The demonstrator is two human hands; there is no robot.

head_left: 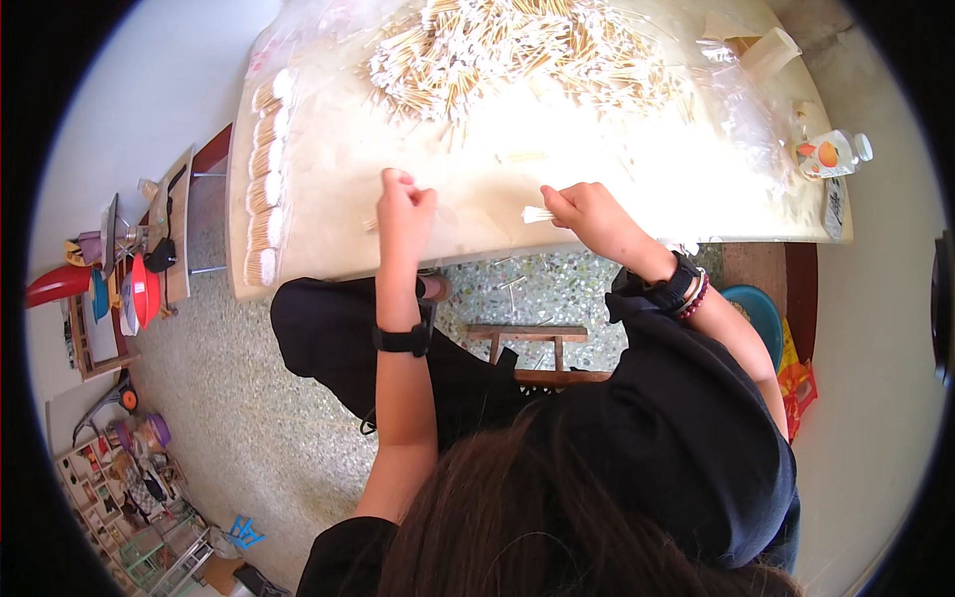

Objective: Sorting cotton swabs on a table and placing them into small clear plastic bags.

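My right hand (595, 219) is closed on a small bunch of cotton swabs (537, 214), their white tips pointing left past the thumb. Over the near part of the table my left hand (405, 217) is closed with bent fingers; whatever lies in them is hidden. Small stick ends (371, 225) show just left of it, and I cannot tell whether it holds them. A few loose swabs (522, 156) lie on the table beyond and between the hands. Farther back spreads a large heap of cotton swabs (477, 70).
Several swab bundles (264, 189) line the left edge of the table (328, 249). Clear plastic film (741, 109) and a bottle with orange fruit on its label (831, 155) are at the right. Below stand a wooden stool (542, 334) and a teal basin (758, 316).
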